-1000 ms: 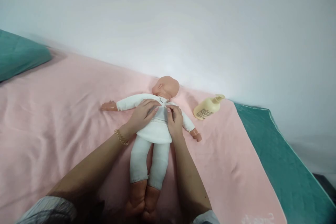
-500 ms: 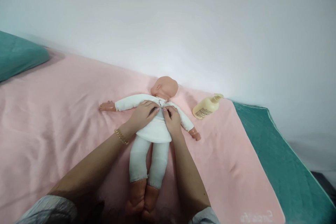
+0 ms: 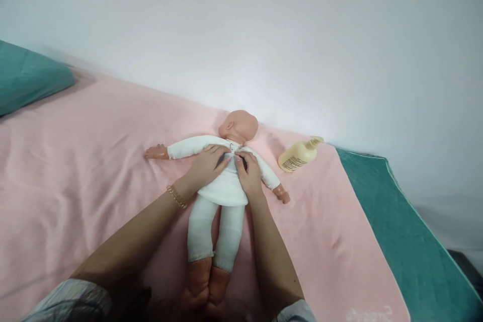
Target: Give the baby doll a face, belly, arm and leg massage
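Note:
A bald baby doll (image 3: 223, 186) in white cloth lies on its front, arms spread, its head turned left. My left hand (image 3: 211, 163), with a gold bracelet at the wrist, rests on its upper back below the neck. My right hand (image 3: 248, 168) lies just beside it, on the other side of the spine. Thumbs and fingertips of both hands come together at the middle of the back, closed on the doll's white cloth. Most of the other fingers and the exact grip are hidden. A small dark string mark shows near the doll's neck.
A pale yellow pump bottle (image 3: 298, 157) leans on the pink blanket (image 3: 332, 221), right of the doll. At far left lies a green pillow (image 3: 30, 78). Green bedding (image 3: 396, 211) shows at right. A white wall (image 3: 241, 35) stands behind.
Both hands stay at the doll's upper back, with only a slight shift of the fingers. The whole view has moved a little; doll and bottle keep their places.

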The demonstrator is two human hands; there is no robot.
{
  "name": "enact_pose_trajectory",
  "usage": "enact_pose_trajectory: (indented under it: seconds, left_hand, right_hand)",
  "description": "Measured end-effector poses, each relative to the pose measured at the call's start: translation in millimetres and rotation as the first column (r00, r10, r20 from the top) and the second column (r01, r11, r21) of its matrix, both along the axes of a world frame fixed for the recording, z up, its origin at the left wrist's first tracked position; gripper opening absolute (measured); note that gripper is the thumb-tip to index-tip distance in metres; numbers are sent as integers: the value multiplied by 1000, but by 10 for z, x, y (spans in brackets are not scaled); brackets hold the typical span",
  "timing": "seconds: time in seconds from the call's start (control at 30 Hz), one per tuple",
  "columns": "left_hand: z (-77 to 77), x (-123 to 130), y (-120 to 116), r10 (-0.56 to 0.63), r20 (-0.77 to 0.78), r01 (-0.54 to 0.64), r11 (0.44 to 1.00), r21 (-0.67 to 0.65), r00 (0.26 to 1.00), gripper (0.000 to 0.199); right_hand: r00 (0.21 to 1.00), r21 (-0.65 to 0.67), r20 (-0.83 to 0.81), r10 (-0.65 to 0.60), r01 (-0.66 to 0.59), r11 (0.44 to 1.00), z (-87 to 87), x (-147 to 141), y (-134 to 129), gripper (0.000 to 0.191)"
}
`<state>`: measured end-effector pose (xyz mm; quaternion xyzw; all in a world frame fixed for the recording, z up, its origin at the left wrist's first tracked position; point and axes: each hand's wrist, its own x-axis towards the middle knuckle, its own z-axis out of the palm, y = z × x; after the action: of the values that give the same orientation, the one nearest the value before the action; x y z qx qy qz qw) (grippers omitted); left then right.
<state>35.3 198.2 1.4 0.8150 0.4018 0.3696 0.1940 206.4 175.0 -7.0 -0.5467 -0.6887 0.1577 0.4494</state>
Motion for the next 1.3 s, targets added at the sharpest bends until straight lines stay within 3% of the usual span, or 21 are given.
enact_pose_trajectory:
  seconds: [0.13,0.43,1.3]
  left_hand:
    - [22,-9,14,-1,-13,0,1000,-13,1000,29]
    - [-56,2,-6,25,7,-25,999,30,1000,33]
    - [-37,8,-25,49,9,-49,999,-16,999,38]
  right_hand:
    - [1000,-31,15,3,-2,1000,13,2,17,23]
    - [1000,48,-15,0,0,999,-57,11,-9,27]
    - [996,-4,79,32,-32,999,-54,23,-3,36]
